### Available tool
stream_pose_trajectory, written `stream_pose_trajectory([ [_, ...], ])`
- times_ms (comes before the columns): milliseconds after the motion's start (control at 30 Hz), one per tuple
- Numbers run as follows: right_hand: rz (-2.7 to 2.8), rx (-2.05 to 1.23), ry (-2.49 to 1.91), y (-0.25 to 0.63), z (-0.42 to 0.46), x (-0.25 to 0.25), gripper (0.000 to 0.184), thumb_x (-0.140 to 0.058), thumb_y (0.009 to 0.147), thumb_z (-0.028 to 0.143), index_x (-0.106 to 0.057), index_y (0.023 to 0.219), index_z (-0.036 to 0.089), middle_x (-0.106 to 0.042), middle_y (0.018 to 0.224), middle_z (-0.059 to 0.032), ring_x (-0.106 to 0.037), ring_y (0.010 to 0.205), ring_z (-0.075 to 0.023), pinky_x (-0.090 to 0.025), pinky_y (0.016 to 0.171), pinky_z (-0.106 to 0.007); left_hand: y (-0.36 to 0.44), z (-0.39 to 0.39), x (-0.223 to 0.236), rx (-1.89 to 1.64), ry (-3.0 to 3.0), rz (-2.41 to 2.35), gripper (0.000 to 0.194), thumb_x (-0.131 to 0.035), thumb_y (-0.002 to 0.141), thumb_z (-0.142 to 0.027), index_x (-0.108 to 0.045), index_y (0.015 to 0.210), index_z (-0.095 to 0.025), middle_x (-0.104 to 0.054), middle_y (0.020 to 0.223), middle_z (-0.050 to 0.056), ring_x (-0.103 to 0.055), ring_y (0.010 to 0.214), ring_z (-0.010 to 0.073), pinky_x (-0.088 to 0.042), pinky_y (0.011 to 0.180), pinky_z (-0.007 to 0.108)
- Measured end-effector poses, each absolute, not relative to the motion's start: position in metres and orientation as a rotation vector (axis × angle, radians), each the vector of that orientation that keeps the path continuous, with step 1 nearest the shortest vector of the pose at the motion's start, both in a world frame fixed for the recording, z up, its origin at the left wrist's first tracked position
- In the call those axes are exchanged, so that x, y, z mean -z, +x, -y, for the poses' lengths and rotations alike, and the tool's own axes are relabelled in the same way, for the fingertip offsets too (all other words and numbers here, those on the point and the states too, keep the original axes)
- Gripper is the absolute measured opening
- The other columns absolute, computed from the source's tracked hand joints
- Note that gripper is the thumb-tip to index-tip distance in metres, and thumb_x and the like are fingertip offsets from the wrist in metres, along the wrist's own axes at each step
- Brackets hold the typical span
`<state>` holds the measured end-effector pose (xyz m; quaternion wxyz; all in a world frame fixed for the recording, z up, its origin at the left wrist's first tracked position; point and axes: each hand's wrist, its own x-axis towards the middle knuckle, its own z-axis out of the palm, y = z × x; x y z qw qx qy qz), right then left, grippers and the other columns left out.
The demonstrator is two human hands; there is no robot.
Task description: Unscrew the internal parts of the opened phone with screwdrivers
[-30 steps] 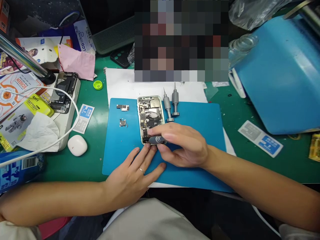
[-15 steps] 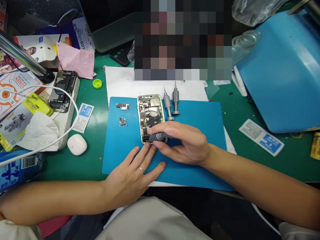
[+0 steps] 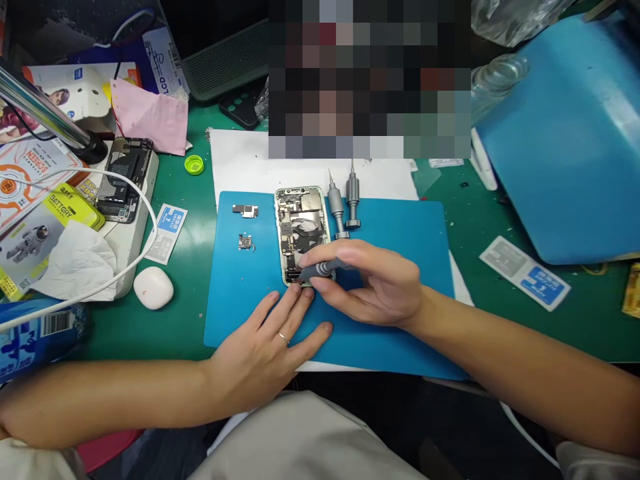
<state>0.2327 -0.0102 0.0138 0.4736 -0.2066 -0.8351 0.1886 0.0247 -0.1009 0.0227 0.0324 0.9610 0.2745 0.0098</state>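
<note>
An opened phone [image 3: 303, 223] lies on the blue mat [image 3: 240, 287], its inner parts exposed. My left hand [image 3: 275, 337] rests with fingers stretched out, their tips at the phone's lower edge. My right hand [image 3: 370, 280] is closed around a grey screwdriver [image 3: 320, 269], held low and tilted over the phone's bottom end; its tip is hard to make out. Beyond that hand, two more grey screwdrivers [image 3: 337, 205] lie side by side. Left of the phone are a small metal bracket [image 3: 246, 211] and a small cluster of metal parts [image 3: 245, 242].
On the left are a second opened phone [image 3: 123, 177] on a white box, a white cable [image 3: 150, 220], a white rounded case [image 3: 153, 288] and a green cap [image 3: 194, 165]. A blue sheet [image 3: 565, 147] and a printed card [image 3: 525, 273] lie at right.
My right hand and the screwdriver have shifted slightly, and the screwdriver's handle shows a little more. The left hand stays in place by the phone. The view has moved slightly.
</note>
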Motion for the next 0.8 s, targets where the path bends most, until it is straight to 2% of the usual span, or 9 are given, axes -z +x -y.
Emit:
stream_pose_trajectory([
  [133,2.061,-0.479,-0.509,0.2349,0.0095,-0.0111,0.073,-0.06,0.091,0.008,-0.03,0.155,0.027,-0.076,0.102,-0.0083,-0.076,0.086,-0.0195,-0.067,0.072,-0.032,0.0249,0.1002,-0.0232,-0.034,2.957,-0.851,0.072,-0.058,0.096,-0.045,-0.031,0.155,-0.013,-0.034,0.159,0.027,-0.032,0.15,0.0387,-0.025,0.119,0.05],
  [267,2.089,-0.4,-0.507,0.2355,0.0084,-0.012,0.065,-0.064,0.091,0.012,-0.037,0.149,0.027,-0.077,0.103,-0.0071,-0.077,0.089,-0.0194,-0.067,0.072,-0.031,0.0251,0.1005,-0.0226,-0.039,2.956,-0.849,0.071,-0.057,0.096,-0.044,-0.031,0.155,-0.013,-0.035,0.158,0.027,-0.032,0.15,0.0387,-0.025,0.118,0.049],
  [467,2.118,-0.269,-0.445,0.2339,0.0082,-0.0145,0.062,-0.063,0.087,0.006,-0.041,0.145,0.015,-0.076,0.104,-0.0139,-0.076,0.094,-0.0234,-0.067,0.073,-0.034,0.0251,0.1007,-0.0233,-0.021,2.962,-0.864,0.073,-0.055,0.097,-0.045,-0.029,0.156,-0.013,-0.039,0.157,0.025,-0.034,0.149,0.0372,-0.026,0.118,0.048],
  [667,2.109,-0.314,-0.475,0.2346,0.0085,-0.0144,0.062,-0.065,0.088,0.01,-0.041,0.144,0.023,-0.076,0.108,-0.0096,-0.076,0.097,-0.0208,-0.067,0.075,-0.032,0.0248,0.1002,-0.0241,-0.019,2.961,-0.864,0.07,-0.053,0.098,-0.044,-0.029,0.156,-0.013,-0.037,0.158,0.025,-0.035,0.149,0.037,-0.029,0.118,0.048],
  [800,2.097,-0.369,-0.452,0.2353,0.0084,-0.0133,0.068,-0.061,0.087,0.006,-0.037,0.149,0.02,-0.075,0.107,-0.0116,-0.076,0.1,-0.0234,-0.068,0.076,-0.035,0.025,0.1007,-0.0241,-0.02,2.966,-0.867,0.071,-0.053,0.098,-0.043,-0.028,0.157,-0.012,-0.036,0.159,0.025,-0.033,0.15,0.0371,-0.027,0.119,0.048],
])
